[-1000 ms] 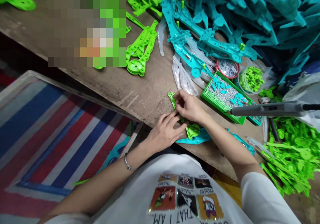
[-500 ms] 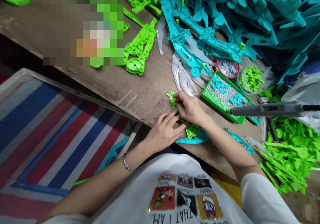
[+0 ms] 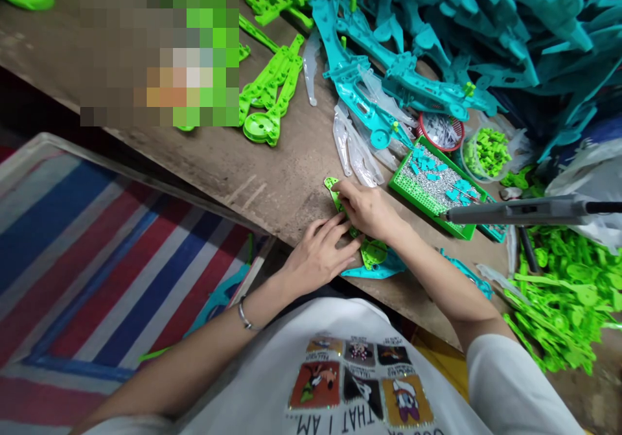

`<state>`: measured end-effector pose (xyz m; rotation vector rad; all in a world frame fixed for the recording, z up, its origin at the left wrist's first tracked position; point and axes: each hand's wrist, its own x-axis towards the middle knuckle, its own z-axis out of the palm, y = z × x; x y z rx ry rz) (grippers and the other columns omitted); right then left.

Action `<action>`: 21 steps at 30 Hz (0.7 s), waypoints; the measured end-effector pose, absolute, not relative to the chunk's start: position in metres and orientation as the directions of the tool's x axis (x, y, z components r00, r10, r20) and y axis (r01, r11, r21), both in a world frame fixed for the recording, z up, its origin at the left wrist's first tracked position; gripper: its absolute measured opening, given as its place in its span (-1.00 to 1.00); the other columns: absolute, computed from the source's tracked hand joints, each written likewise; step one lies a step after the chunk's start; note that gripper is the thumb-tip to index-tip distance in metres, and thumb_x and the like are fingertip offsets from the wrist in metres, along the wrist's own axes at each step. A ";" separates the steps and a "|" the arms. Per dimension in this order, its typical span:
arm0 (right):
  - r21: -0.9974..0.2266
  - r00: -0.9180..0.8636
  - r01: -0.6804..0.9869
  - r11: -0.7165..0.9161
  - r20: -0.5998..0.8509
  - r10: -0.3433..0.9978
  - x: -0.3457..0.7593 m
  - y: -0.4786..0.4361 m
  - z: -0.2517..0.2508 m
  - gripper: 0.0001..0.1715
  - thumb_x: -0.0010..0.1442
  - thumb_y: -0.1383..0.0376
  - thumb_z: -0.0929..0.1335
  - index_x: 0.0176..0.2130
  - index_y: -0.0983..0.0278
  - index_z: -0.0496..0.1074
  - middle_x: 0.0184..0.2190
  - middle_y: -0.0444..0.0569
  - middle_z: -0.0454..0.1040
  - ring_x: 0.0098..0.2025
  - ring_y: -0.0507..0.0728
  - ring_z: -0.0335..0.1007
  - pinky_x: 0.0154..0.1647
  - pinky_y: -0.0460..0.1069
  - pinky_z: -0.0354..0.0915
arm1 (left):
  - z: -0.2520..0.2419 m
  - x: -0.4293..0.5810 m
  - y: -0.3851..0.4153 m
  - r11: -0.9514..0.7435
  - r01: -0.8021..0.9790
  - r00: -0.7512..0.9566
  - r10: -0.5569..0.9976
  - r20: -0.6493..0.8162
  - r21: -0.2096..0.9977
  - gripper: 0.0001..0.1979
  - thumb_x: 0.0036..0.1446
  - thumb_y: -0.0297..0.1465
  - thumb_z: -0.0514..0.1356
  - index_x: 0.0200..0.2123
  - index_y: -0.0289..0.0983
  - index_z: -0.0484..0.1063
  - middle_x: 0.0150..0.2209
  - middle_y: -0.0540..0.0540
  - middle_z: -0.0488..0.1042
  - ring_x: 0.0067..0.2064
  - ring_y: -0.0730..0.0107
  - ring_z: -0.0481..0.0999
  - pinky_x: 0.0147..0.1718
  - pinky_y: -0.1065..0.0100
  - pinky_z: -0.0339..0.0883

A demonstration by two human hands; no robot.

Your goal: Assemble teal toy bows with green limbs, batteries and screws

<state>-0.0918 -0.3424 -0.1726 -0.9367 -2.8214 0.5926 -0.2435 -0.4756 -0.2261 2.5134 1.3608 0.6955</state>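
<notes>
A green plastic part lies near the table's front edge, its lower end over a teal part. My left hand rests on its middle, fingers spread and touching it. Above, my right hand has its fingers pinched together at the upper half of the green part; whatever is between the fingertips is hidden. To the right stands a green tray of small metal pieces and teal pieces.
A grey electric screwdriver hangs over the tray's right end. Beyond are a red basket, a tub of green pieces, clear parts and teal frames. Green parts are heaped at right.
My right hand has shifted very slightly left along the green part. My left hand stays in place on it.
</notes>
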 end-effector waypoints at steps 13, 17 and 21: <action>-0.200 -0.818 0.575 0.793 -0.122 0.562 -0.085 -0.381 -0.160 -0.44 0.41 0.44 0.18 0.34 0.45 0.16 0.04 0.28 0.56 0.09 0.25 0.51 0.19 0.13 0.41 | -0.225 -0.243 -0.477 -0.551 0.745 0.468 0.834 0.293 0.376 -0.68 0.33 -0.28 0.21 0.12 -0.14 0.51 0.13 -0.33 0.45 0.31 -0.09 0.34 0.23 -0.12 0.26; -0.001 -0.861 0.507 0.862 -0.047 0.506 -0.099 -0.392 -0.165 -0.57 0.42 0.43 0.18 0.19 0.56 0.32 0.08 0.38 0.53 0.23 0.31 0.44 0.43 0.19 0.21 | -0.230 -0.245 -0.479 -0.558 0.745 0.479 0.829 0.288 0.366 -0.76 0.30 -0.33 0.22 -0.01 -0.18 0.58 -0.02 -0.30 0.52 0.18 -0.06 0.44 0.21 -0.14 0.28; -0.089 -0.845 0.535 0.840 -0.028 0.534 -0.096 -0.386 -0.171 -0.65 0.42 0.43 0.19 0.10 0.52 0.38 0.04 0.34 0.56 0.19 0.28 0.48 0.41 0.18 0.23 | -0.232 -0.248 -0.478 -0.555 0.732 0.460 0.830 0.314 0.395 -0.75 0.30 -0.33 0.23 0.01 -0.16 0.58 0.06 -0.30 0.50 0.23 -0.05 0.41 0.22 -0.13 0.28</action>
